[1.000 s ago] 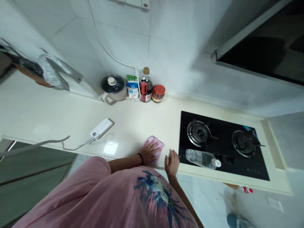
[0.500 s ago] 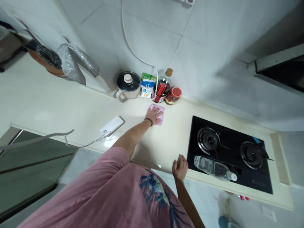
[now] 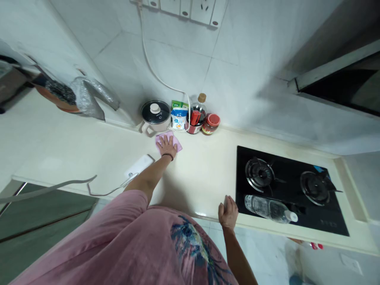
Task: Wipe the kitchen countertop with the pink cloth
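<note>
My left hand [image 3: 166,147] is stretched out across the pale countertop [image 3: 204,170] and lies flat, fingers spread, on a pink cloth [image 3: 177,142]. The cloth sits just in front of a small lidded pot [image 3: 155,114] and a white-and-blue bag [image 3: 179,119] by the wall. A dark band circles my left wrist. My right hand [image 3: 228,211] rests on the counter's front edge with its fingers curled over it, just left of the black gas hob [image 3: 285,186].
A dark bottle [image 3: 197,114] and a red-lidded jar [image 3: 210,123] stand by the wall. A clear water bottle [image 3: 269,208] lies on the hob's front. A white box with a cable [image 3: 139,166] lies left of my arm. Bubble wrap [image 3: 90,95] sits at the far left.
My left hand slid the pink cloth from the counter's front edge up to the wall, then leftward toward the pot. My right hand stayed on the counter edge.
</note>
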A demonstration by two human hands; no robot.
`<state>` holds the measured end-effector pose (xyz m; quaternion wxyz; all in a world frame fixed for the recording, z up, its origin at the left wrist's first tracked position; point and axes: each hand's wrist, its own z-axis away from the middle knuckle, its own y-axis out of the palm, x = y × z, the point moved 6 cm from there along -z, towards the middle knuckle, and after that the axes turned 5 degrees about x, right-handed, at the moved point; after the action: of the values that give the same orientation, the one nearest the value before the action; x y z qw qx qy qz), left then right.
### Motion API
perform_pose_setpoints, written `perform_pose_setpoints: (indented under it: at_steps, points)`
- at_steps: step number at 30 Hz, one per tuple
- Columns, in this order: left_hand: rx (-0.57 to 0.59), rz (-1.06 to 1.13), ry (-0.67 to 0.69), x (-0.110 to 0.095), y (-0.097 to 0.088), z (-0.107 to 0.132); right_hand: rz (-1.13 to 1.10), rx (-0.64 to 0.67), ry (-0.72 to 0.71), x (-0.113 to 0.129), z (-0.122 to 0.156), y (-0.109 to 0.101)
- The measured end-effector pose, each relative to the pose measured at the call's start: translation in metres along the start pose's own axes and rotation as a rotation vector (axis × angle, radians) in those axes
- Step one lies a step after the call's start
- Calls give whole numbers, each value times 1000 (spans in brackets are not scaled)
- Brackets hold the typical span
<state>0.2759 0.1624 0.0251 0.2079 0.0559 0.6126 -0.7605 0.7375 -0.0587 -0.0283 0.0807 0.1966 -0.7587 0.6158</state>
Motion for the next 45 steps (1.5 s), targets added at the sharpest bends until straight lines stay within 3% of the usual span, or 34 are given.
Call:
perform_pose_setpoints:
  at_steps: [4,8,11,14,16,18,24,26,28,31,35,38,40,45]
  points:
    - [41,-6,24,-48,27,-10,-4,1,7,-1,1,1]
    - [112,4,110,-127,73,-14,-8,11,17,-2,3,1]
    - [191,-13,268,-190,112,2,-17,12,14,-2,3,1]
    - [252,-62,479,-228,140,34,-33,13,6,0,2,0]
    - [274,-78,579,-230,145,51,-40,10,5,0,2,-1]
    - [274,-70,568,-211,138,55,-39,5,7,0,2,-1]
    - [129,-32,27,-86,71,1,-48,1,7,2,3,-2]
    - [93,-36,-71,-59,57,-11,-54,-1,13,2,4,-1]
    - [66,-49,-117,-53,54,-15,-58,0,20,2,4,-1]
    - [69,-67,-60,-87,72,-10,-60,13,28,2,4,0]
    - [155,-60,241,-176,114,-6,-61,31,32,2,4,0]
    - [170,-48,354,-225,128,-24,-53,40,30,2,5,0]
    - [155,-34,344,-242,127,-46,-49,44,29,3,5,0]
    - [113,20,224,-261,118,-103,-51,33,19,5,5,-1]
